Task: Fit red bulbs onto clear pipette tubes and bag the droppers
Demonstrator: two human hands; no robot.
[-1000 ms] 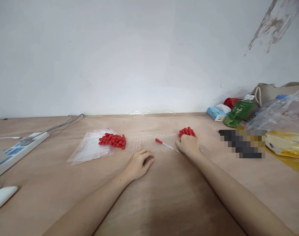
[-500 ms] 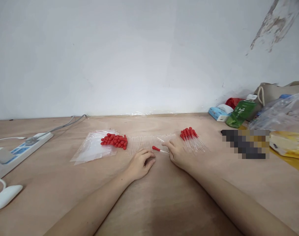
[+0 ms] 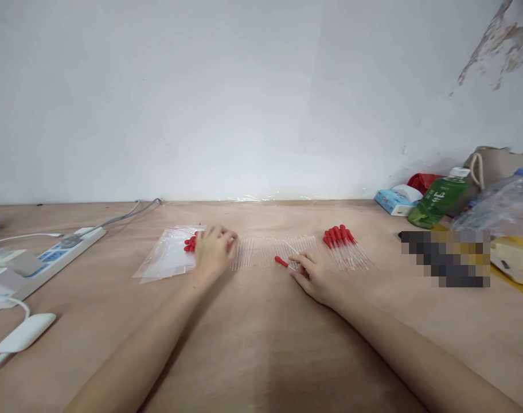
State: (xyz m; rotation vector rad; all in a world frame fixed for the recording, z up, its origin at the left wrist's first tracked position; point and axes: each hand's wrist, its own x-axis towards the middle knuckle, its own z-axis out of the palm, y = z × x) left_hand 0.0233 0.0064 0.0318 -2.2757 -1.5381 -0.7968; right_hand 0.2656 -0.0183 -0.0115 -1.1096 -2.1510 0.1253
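My left hand (image 3: 214, 250) hovers over the heap of red rubber bulbs (image 3: 190, 243), covering most of it. Its fingers look bent and somewhat apart, slightly blurred, with nothing visible in them. My right hand (image 3: 315, 279) rests low on the table, its thumb and forefinger closed around the glass tube of a dropper. That dropper's red bulb (image 3: 281, 261) points left, towards the middle. Behind the hands lies a row of clear glass tubes (image 3: 261, 252). Several assembled droppers with red bulbs (image 3: 339, 236) lie bundled to the right of my right hand.
Clear plastic bags (image 3: 169, 255) lie flat beside the bulbs. At the left are a power strip (image 3: 57, 258) and a white charger (image 3: 26, 332). A tissue pack (image 3: 394, 202), a green bottle (image 3: 440, 199) and plastic bags (image 3: 494, 206) stand at the back right, near a pixelated dark object (image 3: 448, 258).
My left hand has moved left and away from me, onto the red bulbs. My right hand's fingers have drawn in around the dropper's tube. The view has shifted slightly left.
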